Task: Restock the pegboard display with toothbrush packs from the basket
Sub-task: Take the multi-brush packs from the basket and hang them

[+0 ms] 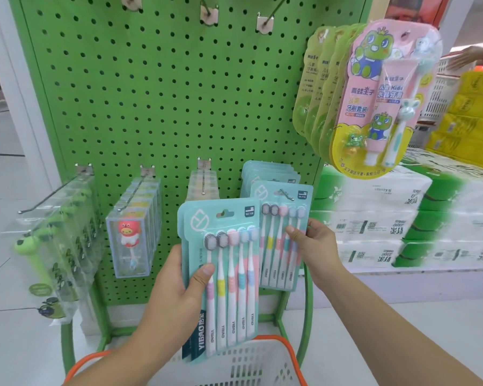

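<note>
We see the left hand (pixel 176 288) gripping teal toothbrush packs (pixel 223 277) above the white basket (pixel 234 363). The right hand (pixel 313 246) pinches another teal pack (pixel 280 235) hanging on a hook (pixel 286 194) of the green pegboard (pixel 165 93). Kids' toothbrush sets (pixel 374 98) hang at upper right.

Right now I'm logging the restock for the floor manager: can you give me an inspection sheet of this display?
Surface: green pegboard, upper hooks bare, lower hooks stocked.
Job's things: teal toothbrush packs hang on the lower right hook; front pack sits on its tip; white basket below.
Clutter: boxed character brushes, kids' frog sets.
Hands: left hand grips spare packs; right hand pinches the front pack.
Cables: nothing seen.
Surroundings: stacked tissue bales, another person's hand far right.
</note>
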